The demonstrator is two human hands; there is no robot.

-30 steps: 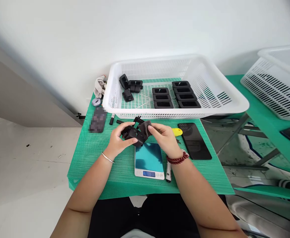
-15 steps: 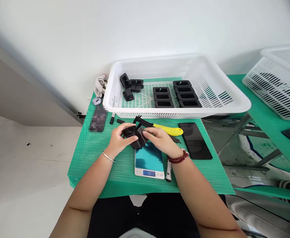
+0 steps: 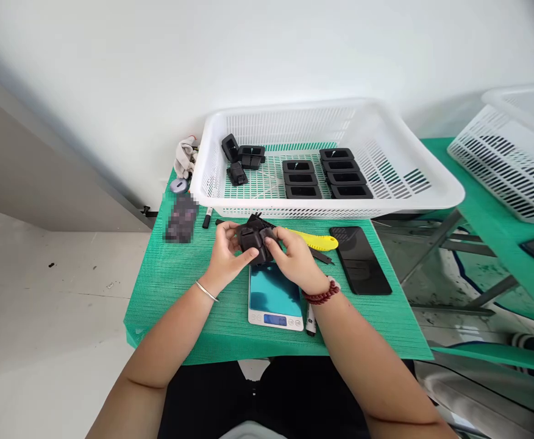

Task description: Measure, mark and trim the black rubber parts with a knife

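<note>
A black moulded part (image 3: 254, 238) is held up between both hands, above the back edge of a small digital scale (image 3: 274, 292) with a shiny blue-green plate. My left hand (image 3: 227, 253) is closed round its left side, the thumb lying across the front. My right hand (image 3: 294, 256) pinches its right side between thumb and fingers. Partly hidden behind the hands is a black caliper (image 3: 267, 223). A yellow-handled cutter (image 3: 317, 239) lies just beyond my right hand. Under my right wrist a white marker (image 3: 311, 320) rests beside the scale.
Behind the hands stands a white slotted basket (image 3: 331, 210) with several black parts (image 3: 301, 178) inside. A black phone (image 3: 363, 262) lies at the right. To the left are a blurred-out dark object (image 3: 181, 219), a marker (image 3: 207, 217) and a glove (image 3: 185, 155). Another basket (image 3: 509, 164) stands far right.
The black part has turned in my hands and moved slightly up. My left hand has shifted a little right, and the right hand's fingers have drawn in closer on the part.
</note>
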